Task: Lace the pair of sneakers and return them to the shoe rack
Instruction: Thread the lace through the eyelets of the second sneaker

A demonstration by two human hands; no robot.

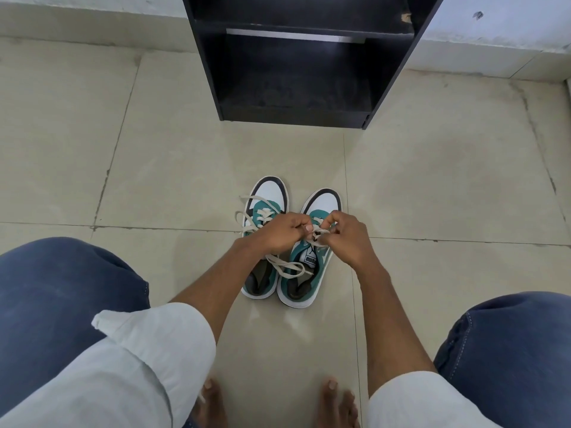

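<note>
Two teal, white and black sneakers stand side by side on the tiled floor, toes pointing away from me. The left sneaker point(268, 196) has loose cream laces trailing to its left and across toward the other shoe. Over the right sneaker point(323, 200) my left hand point(278, 234) and my right hand point(349, 239) meet, each pinching a part of its cream lace point(318, 234) above the tongue. The black shoe rack point(395, 75) stands straight ahead beyond the shoes, its lower shelf bare.
My knees in blue trousers frame the view at left and right, and my bare feet point(210, 403) rest on the floor at the bottom. A pale wall base runs behind the rack. Beige tiles point(154, 149) surround the shoes.
</note>
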